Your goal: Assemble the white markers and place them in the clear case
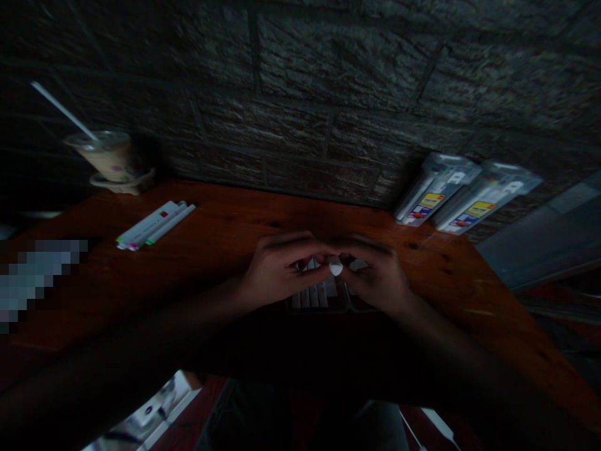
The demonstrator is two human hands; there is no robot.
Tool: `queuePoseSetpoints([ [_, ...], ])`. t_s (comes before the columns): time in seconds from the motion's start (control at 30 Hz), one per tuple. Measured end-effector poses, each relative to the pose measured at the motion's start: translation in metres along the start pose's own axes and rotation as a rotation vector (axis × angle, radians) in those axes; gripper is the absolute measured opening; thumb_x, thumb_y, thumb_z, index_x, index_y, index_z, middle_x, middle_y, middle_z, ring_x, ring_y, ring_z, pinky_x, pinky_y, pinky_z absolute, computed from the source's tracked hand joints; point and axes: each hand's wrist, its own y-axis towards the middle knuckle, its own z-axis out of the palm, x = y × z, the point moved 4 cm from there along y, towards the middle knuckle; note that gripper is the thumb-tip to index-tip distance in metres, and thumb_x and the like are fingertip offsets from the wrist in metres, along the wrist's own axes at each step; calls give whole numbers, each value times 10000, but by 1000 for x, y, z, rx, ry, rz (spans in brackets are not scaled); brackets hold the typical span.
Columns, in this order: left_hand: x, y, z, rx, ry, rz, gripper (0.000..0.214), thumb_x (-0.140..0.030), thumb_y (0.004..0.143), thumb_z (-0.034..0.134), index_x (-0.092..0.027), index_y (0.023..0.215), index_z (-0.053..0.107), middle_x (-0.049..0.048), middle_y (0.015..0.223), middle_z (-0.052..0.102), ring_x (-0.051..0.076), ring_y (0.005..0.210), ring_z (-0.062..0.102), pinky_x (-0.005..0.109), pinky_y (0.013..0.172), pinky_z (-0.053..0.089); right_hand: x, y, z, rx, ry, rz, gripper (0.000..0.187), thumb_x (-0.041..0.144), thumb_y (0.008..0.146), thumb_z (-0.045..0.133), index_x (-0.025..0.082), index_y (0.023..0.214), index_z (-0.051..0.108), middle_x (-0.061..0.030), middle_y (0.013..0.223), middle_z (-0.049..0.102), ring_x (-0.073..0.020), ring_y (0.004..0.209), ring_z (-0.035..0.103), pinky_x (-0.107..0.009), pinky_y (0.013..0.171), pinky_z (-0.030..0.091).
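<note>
Both my hands meet over the near middle of the table, fingertips closed around a white marker [335,268] whose end faces me. My left hand [282,266] pinches it from the left. From the other side my right hand [375,269] grips it with thumb and fingers. Under the hands lies an open clear plastic case [347,307]. Several white markers [310,295] sit side by side in its left part. The fingers hide most of the held marker and much of the case.
A few loose markers [156,225] lie at the left of the wooden table [225,213]. Behind them a plastic cup [107,156] with a straw stands in a holder. Two clear marker cases [427,194] lean against the stone wall [300,94] at right. The light is dim.
</note>
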Motion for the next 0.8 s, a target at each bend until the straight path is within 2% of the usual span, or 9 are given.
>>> queuePoseSetpoints([
  [0.2, -1, 1, -1, 0, -19, 5, 224, -139, 842, 829, -144, 1054, 758, 12, 813, 734, 82, 645, 641, 173, 591, 511, 3, 1, -1, -15, -2, -27, 182, 205, 933, 689, 221, 1091, 777, -65, 964, 783, -196, 815, 739, -324, 726, 589],
  [0.43, -1, 1, -1, 8, -1, 5, 198, -195, 883, 801, -184, 1076, 754, 4, 809, 737, 86, 624, 635, 186, 569, 515, 2, 1, -1, 6, -15, -7, 203, 203, 928, 682, 238, 1103, 778, -46, 958, 781, -179, 781, 721, -314, 686, 576],
  [0.8, -1, 1, 0, 1, -10, 12, 217, -171, 868, 813, -176, 1075, 749, -1, 804, 733, 80, 612, 614, 183, 556, 500, 3, 2, -1, -5, -2, -9, 176, 199, 929, 685, 242, 1074, 775, -41, 946, 780, -186, 798, 730, -321, 693, 574],
])
